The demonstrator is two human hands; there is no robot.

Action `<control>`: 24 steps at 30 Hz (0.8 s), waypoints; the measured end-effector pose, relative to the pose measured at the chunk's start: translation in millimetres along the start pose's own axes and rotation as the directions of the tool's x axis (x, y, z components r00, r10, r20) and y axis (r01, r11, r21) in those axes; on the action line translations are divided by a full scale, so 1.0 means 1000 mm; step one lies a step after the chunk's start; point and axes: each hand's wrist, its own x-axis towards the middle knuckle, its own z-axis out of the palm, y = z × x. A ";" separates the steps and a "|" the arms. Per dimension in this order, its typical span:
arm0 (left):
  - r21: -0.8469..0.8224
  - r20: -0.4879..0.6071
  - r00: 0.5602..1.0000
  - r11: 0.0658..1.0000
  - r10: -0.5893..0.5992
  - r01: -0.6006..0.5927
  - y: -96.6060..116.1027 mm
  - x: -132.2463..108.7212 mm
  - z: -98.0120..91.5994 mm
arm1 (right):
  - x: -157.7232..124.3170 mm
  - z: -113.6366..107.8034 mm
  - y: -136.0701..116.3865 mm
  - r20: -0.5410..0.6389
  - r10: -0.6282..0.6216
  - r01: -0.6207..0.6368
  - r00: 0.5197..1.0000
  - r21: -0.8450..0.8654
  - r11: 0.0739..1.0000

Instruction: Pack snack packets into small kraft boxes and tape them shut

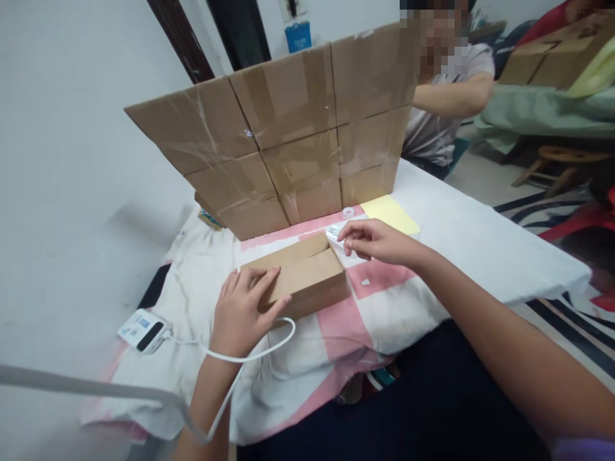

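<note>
A small brown cardboard box [307,272] lies on a cloth-covered table [471,237] in front of me. My left hand [243,310] rests flat on the box's near left corner and presses it down. My right hand [372,240] hovers at the box's far right corner, its fingers pinched on a small white piece, apparently tape [335,234]. A clear tape roll [348,211] sits just behind that hand.
A tall wall of taped cardboard [288,128] stands across the back of the table. A yellow sheet [391,213] lies by it. A white device [144,330] with a cable lies at the left. Another person [444,96] sits behind the wall.
</note>
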 end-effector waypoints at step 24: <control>-0.481 -0.481 0.832 0.876 -0.275 0.012 0.053 -0.001 0.038 | -0.034 0.079 -0.028 -0.012 -0.453 0.378 0.891 -0.532 0.758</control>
